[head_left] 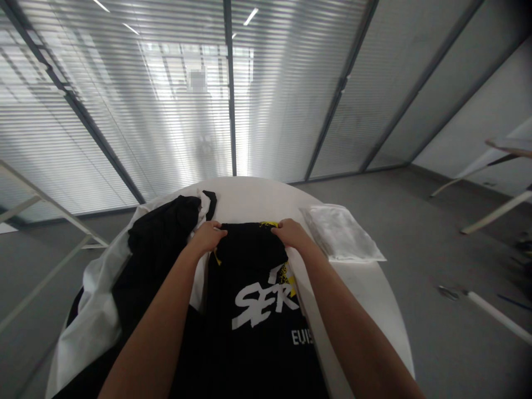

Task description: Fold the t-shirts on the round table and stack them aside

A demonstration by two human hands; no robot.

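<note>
A black shirt with white lettering lies flat on a round white surface. The left hand and right hand sit apart at its upper edge, their fingers curled narrowly and pinching the cloth. Just beside the left hand lies a heap of black and white fabric. A flat plastic bag rests near the right hand.

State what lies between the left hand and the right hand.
In the head view, the upper edge of a black garment with white lettering lies between the left hand and the right hand, with a bit of yellow along that edge.
</note>
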